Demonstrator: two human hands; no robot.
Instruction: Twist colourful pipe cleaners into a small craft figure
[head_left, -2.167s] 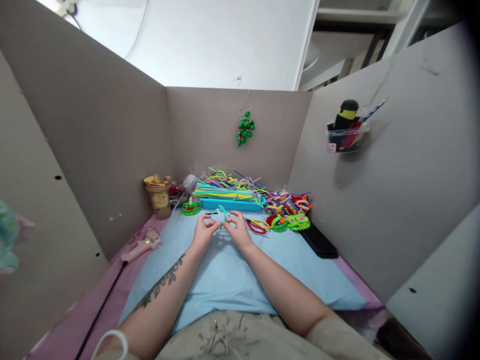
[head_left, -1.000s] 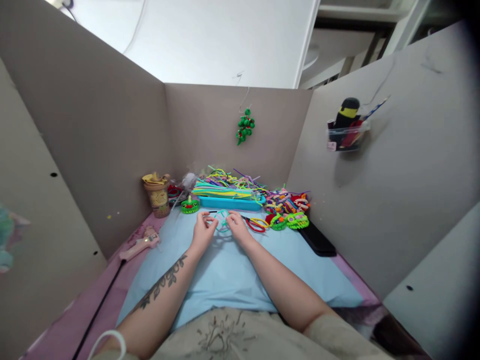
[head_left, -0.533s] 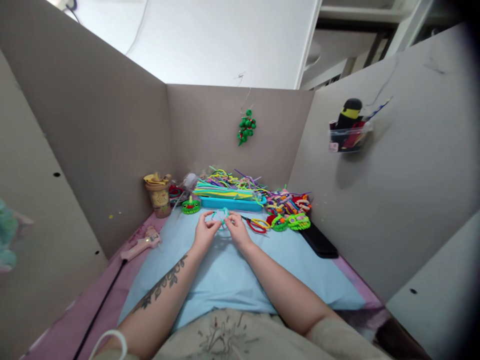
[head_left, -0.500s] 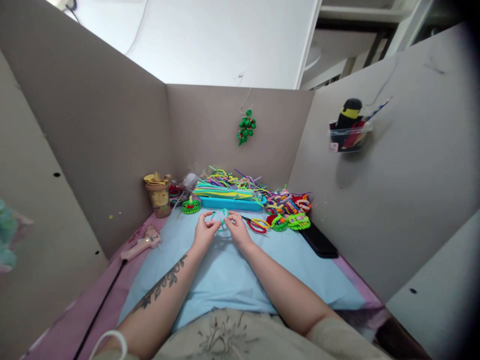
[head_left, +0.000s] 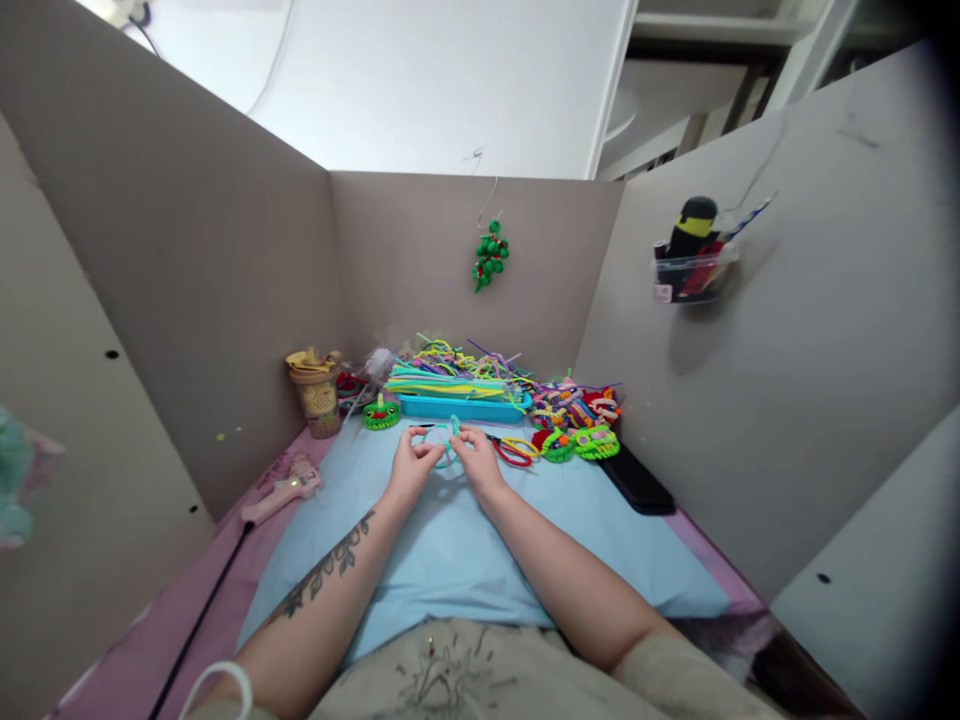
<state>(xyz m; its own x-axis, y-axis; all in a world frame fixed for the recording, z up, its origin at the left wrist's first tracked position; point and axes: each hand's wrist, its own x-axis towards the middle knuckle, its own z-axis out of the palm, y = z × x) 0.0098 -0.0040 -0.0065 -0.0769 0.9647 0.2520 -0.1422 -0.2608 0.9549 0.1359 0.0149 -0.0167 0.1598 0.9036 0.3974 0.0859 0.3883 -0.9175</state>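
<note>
Both of my hands meet over the light blue paper sheet. My left hand and my right hand pinch a teal pipe cleaner loop between their fingertips, just above the sheet. A blue tray piled with coloured pipe cleaners lies right behind the loop. Red-handled scissors lie just right of my right hand.
A pink glue gun with a black cord lies at the left. A beige cup stands at the back left. Finished colourful pieces and a black flat object sit at the right. Grey partition walls enclose the desk; a green ornament hangs on the back wall.
The teal piece has gone from a denser bundle to a thin loop between my fingertips. My hands have stayed in the same place with small finger movements.
</note>
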